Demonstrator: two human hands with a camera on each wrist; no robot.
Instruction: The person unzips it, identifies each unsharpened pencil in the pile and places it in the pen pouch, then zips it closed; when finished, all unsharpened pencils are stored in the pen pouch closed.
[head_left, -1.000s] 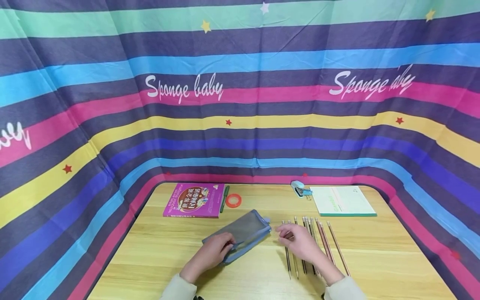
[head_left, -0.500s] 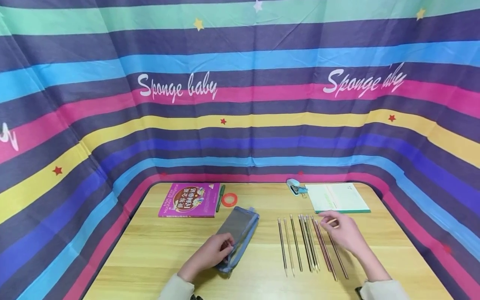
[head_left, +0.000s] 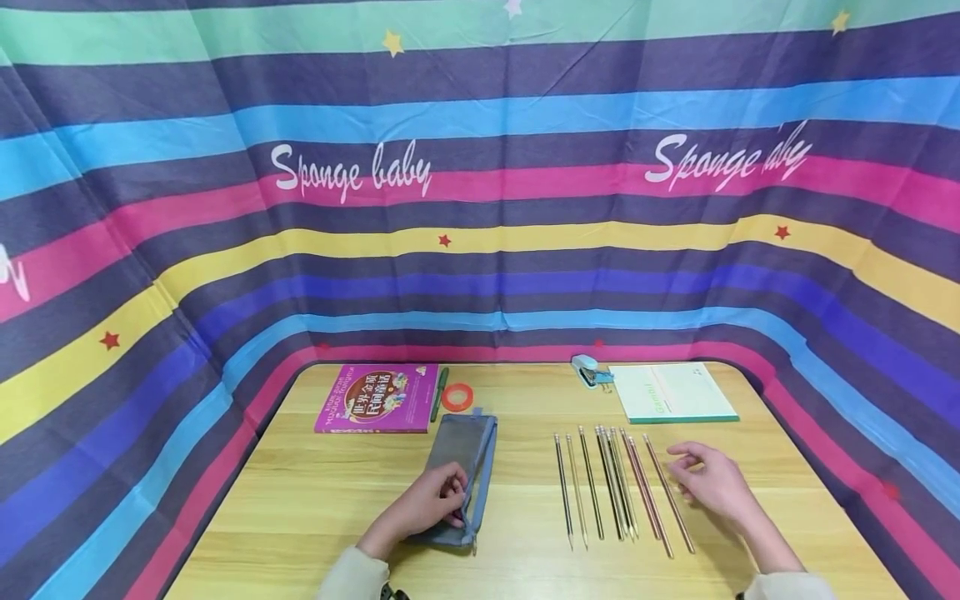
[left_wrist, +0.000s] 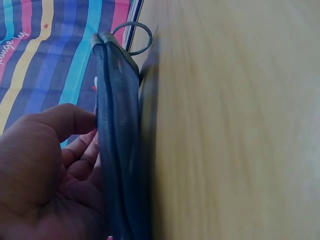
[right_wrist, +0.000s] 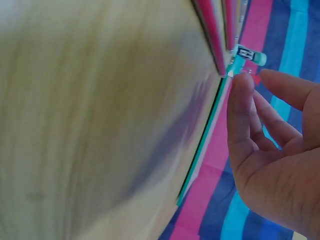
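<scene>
The pale wooden counter [head_left: 525, 567] has rounded far corners and is hemmed on three sides by a striped fabric backdrop [head_left: 480, 250] that meets its edges. Bare wood lies between the pouch and the pencils, and more along the near edge.

The left hand [head_left: 427, 504] rests on the near end of a flat grey mesh pencil pouch with blue trim [head_left: 461, 467], fingers curled over its edge by the zip; the left wrist view shows the thumb and fingers pinching that edge. What the pouch holds cannot be told.

The right hand [head_left: 712, 483] hovers just right of a row of slim wooden pencils [head_left: 618, 487], fingers loosely spread and relaxed, holding nothing; whether it touches the outermost pencil cannot be told. The pencils lie roughly parallel, pointing toward the near edge.

Along the far edge lie a magenta book [head_left: 375, 400], a green pen [head_left: 438, 394] just beside it, a red tape ring [head_left: 457, 396], a small teal stapler [head_left: 588, 371] and a white notebook with green edging [head_left: 671, 392].
</scene>
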